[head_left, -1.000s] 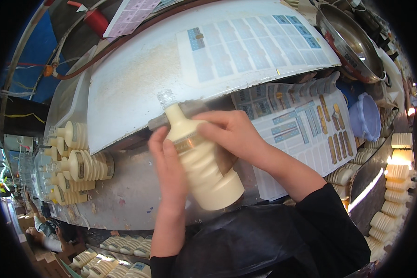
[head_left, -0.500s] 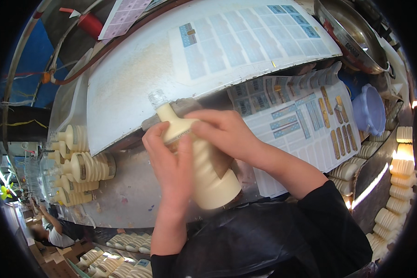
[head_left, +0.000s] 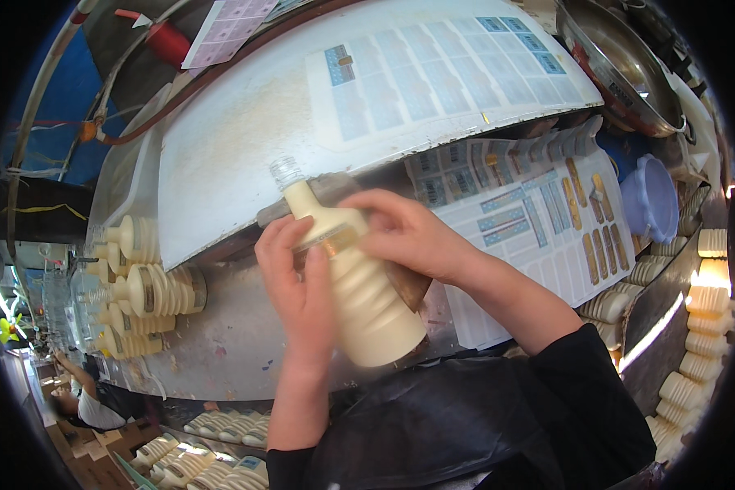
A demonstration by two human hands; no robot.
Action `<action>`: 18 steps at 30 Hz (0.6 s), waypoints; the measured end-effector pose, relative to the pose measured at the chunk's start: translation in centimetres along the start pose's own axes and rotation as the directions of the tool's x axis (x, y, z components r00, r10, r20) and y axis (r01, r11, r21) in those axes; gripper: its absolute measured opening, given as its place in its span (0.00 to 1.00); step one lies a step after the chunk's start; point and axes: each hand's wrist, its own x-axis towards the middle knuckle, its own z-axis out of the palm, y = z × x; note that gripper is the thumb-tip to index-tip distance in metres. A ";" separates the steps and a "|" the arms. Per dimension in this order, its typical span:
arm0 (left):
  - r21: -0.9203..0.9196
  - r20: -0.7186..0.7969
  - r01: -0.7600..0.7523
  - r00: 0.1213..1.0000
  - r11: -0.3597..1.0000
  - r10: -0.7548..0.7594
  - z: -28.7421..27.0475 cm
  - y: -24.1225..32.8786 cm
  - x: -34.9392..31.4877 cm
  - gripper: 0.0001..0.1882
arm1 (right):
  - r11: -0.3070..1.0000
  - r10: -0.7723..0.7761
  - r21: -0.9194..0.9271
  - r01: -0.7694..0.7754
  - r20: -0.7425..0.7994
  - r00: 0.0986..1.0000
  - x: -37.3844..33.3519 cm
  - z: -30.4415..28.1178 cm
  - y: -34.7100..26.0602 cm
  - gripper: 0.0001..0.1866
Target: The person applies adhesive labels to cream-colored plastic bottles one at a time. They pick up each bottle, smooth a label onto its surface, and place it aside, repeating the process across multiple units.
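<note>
1. Head view: left hand points far, fingers and thumb grasping the bottle at left.
2. Right hand slants far-left, bent fingers touching its right side; cannot tell if gripping.
3. Cream, ribbed, clear-topped, it tilts far-left over the bench.

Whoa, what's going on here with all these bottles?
A person is holding a ridged cream bottle. The left grip is on its left side, thumb near a gold label, and the right grip is against the other side of its shoulder. The bottle's clear threaded neck points toward a white board. A sheet of labels lies to the right, and more cream bottles are grouped on the left.
</note>
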 end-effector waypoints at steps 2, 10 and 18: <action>-0.021 -0.012 0.002 1.000 1.000 -0.002 0.1 0.0 0.0 0.15 | 1.000 0.001 -0.024 -0.002 -0.011 1.000 -0.1 0.2 -0.2 0.26; -0.126 -0.045 0.049 0.997 0.991 -0.055 0.0 -0.4 0.0 0.16 | 0.999 0.030 0.033 -0.030 -0.011 0.999 -0.2 0.2 -0.4 0.25; -0.202 -0.029 0.080 0.996 0.976 -0.088 -0.3 -0.5 -0.1 0.19 | 0.963 -0.151 -0.256 0.081 -0.267 0.952 -0.9 1.3 -0.6 0.15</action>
